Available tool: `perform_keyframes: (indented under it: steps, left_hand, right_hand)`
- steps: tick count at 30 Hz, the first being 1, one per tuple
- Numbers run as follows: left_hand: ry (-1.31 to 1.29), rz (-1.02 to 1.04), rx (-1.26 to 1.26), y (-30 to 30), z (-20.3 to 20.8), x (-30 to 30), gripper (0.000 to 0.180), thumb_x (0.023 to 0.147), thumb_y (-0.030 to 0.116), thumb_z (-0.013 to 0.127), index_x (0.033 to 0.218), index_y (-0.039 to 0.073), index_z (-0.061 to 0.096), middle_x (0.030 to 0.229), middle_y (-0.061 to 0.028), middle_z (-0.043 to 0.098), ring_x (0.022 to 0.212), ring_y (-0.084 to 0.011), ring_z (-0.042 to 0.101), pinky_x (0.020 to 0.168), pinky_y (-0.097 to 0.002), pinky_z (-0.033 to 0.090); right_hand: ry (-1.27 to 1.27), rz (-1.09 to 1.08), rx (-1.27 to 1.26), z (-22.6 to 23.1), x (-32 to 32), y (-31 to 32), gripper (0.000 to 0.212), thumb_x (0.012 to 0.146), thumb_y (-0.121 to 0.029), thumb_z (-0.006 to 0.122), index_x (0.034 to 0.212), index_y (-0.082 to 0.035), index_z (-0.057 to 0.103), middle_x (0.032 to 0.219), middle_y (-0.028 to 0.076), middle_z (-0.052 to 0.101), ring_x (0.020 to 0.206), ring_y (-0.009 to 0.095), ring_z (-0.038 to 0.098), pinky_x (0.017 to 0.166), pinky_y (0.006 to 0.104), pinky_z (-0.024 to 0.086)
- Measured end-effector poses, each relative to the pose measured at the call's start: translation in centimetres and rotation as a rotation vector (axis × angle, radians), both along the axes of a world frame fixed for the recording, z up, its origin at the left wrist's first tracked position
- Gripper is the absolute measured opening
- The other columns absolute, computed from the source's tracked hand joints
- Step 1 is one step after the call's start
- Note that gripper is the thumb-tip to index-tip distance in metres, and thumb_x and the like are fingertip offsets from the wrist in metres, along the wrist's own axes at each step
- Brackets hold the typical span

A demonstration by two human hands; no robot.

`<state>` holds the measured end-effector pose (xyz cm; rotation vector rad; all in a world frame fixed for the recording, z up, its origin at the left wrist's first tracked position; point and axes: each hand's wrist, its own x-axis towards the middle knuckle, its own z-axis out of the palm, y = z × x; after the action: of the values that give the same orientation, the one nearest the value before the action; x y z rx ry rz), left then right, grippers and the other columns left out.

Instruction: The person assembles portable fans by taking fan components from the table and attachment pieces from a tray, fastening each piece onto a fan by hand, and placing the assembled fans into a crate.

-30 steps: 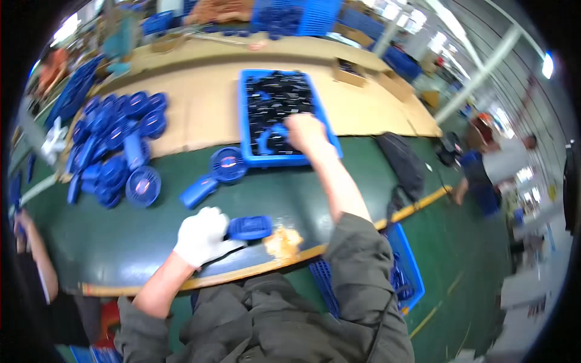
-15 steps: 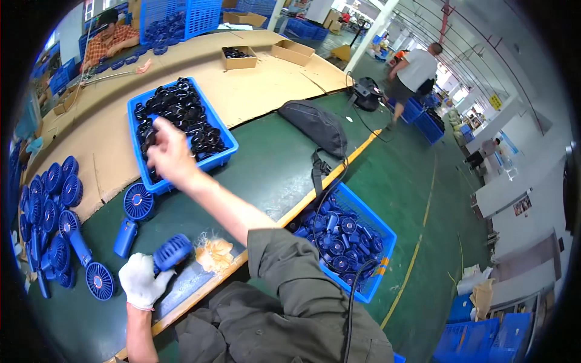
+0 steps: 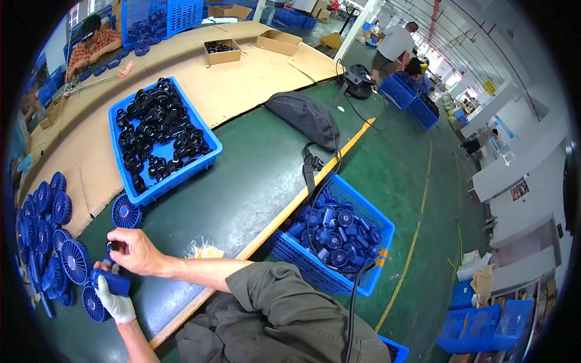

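My left hand, in a white glove with bare fingertips, grips a blue handheld fan by its handle. The round grille of this fan faces up on the left. Just above the handle, my bare right hand pinches a small black plastic part, mostly covered by the fingers. Beyond my hands, a blue tray holds many similar black parts, with some of its bottom showing. Other blue fans lie close by, one partly behind my left hand.
More blue fans are heaped at the left. A blue crate of fans stands below the table's wooden edge. A black pouch and small cartons lie farther off. A person sits across the table.
My right hand has come back from the tray with a black part to the left hand. The left hand has moved left and turned the fan, so its handle points right.
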<state>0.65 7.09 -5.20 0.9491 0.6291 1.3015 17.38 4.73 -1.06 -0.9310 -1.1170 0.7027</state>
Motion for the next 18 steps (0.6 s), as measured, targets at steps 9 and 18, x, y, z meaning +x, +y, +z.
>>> perform_keyframes:
  steps: [9,18]
  left_hand:
    - [-0.011,0.042,-0.103,-0.6,-1.0,-0.9,0.054,0.093,0.052,0.047,0.116,0.003,0.052,0.089,-0.001,0.054,0.072,-0.0112,0.05,0.062,-0.0252,0.037]
    - [0.755,0.212,0.483,-0.7,-2.2,-1.5,0.048,0.092,0.047,0.055,0.1,0.0,0.059,0.081,-0.001,0.058,0.068,-0.0073,0.048,0.058,-0.0243,0.037]
  right_hand:
    - [0.516,0.537,-0.217,-0.6,-1.2,-1.1,0.021,0.079,0.005,0.067,0.095,0.013,0.056,0.094,0.009,0.047,0.071,0.019,0.067,0.058,0.0271,0.057]
    - [0.432,0.503,-0.294,-1.9,-2.1,-1.3,0.013,0.08,0.003,0.069,0.078,0.011,0.058,0.093,0.008,0.047,0.066,0.015,0.063,0.054,0.0249,0.054]
